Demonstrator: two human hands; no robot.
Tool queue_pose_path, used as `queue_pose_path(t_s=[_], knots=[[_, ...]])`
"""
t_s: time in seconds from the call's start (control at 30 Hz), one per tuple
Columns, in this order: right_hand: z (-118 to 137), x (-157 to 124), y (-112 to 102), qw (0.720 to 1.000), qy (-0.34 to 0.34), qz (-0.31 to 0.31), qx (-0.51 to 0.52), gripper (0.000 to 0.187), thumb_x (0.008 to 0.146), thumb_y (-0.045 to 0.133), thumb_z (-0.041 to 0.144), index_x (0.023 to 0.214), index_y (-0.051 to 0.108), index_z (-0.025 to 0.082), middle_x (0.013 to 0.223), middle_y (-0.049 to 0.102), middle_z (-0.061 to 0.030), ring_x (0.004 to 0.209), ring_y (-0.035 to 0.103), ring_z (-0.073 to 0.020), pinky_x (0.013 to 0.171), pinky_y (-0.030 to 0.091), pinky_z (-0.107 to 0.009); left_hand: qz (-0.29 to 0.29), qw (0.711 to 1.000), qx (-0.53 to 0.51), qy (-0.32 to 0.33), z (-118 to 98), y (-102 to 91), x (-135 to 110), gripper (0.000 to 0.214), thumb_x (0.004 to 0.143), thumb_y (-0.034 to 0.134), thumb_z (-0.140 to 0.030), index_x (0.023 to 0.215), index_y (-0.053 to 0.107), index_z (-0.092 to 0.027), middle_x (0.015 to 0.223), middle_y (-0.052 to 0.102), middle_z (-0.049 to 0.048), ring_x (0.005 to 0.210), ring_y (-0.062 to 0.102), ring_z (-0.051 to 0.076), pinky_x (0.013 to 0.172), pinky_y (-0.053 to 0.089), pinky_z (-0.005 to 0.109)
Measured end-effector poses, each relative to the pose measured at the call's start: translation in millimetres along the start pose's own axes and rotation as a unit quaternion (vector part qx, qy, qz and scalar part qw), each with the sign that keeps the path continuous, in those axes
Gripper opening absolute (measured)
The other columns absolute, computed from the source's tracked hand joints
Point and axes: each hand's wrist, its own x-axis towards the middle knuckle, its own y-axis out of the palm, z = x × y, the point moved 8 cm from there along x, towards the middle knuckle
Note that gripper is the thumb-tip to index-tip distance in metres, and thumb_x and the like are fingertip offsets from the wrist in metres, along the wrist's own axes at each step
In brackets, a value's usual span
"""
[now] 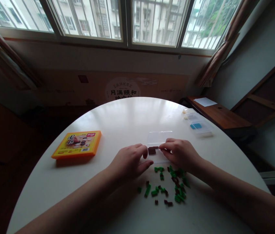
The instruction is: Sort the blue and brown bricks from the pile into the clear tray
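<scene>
A see-through plastic box (160, 137) lies opened flat near the middle of the table. Small dark brown toy bricks (151, 150) are lined up in it in a compact block, with a short row along its far edge. My right hand (180, 152) reaches over the box from the right, fingertips pinched at the end of that row; whatever is between them is too small to make out. Just left of the bricks is my left hand (132, 159), its thumb and curled forefinger apart with nothing between them. Loose green bricks (147, 190) and brown bricks (168, 203) are scattered nearer me.
An orange-edged yellow game box (77, 144) lies at the left on the round white table (127, 113). At the right are see-through containers (202, 130) with blue pieces (195, 126). Beyond the table's right edge stands a wooden desk (227, 113) bearing a paper (205, 102).
</scene>
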Motion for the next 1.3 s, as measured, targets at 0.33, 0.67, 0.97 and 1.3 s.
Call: queue_pose_path(t_s=[0.33, 0.67, 0.97, 1.3], knots=[[3.3, -6.2, -35.3, 0.996, -0.074, -0.025, 0.041, 0.020, 0.090, 0.055, 0.021, 0.096, 0.075, 0.023, 0.083, 0.069, -0.0018, 0.068, 0.059, -0.0113, 0.062, 0.038, -0.024, -0.006, 1.000, -0.002, 0.026, -0.6, -4.3, 0.9, 0.017, 0.088, 0.058, -0.033, 0.080, 0.057, -0.019, 0.081, 0.064, 0.0002, 0.059, 0.053, 0.011, 0.055, 0.038, 0.021], [30.6, -38.1, -32.8, 0.942, -0.160, 0.289, 0.061, 0.026, 0.076, 0.059, 0.012, 0.083, 0.076, 0.030, 0.078, 0.071, 0.0027, 0.068, 0.059, -0.0122, 0.062, 0.034, -0.024, 0.055, 0.991, 0.017, 0.124, -10.1, 2.6, 0.4, 0.030, 0.089, 0.056, -0.032, 0.065, 0.046, -0.018, 0.063, 0.047, -0.0041, 0.053, 0.039, 0.009, 0.051, 0.029, 0.022], [39.5, -38.5, -25.2, 0.932, -0.188, 0.302, 0.061, 0.019, 0.077, 0.060, 0.014, 0.079, 0.073, 0.026, 0.082, 0.071, 0.0037, 0.068, 0.057, -0.0112, 0.062, 0.034, -0.024, 0.070, 0.990, 0.010, 0.122, -8.5, 8.8, 1.4, 0.032, 0.089, 0.057, -0.034, 0.063, 0.044, -0.018, 0.062, 0.045, -0.0042, 0.052, 0.036, 0.009, 0.050, 0.026, 0.023], [45.2, -35.9, -35.7, 0.935, -0.217, 0.264, 0.097, 0.020, 0.083, 0.058, 0.013, 0.084, 0.074, 0.025, 0.085, 0.070, 0.0033, 0.067, 0.055, -0.0091, 0.062, 0.035, -0.022, 0.063, 0.989, 0.002, 0.135, -12.6, 6.3, 2.0, 0.032, 0.089, 0.056, -0.033, 0.063, 0.046, -0.018, 0.062, 0.045, -0.0046, 0.052, 0.036, 0.009, 0.050, 0.026, 0.023]])
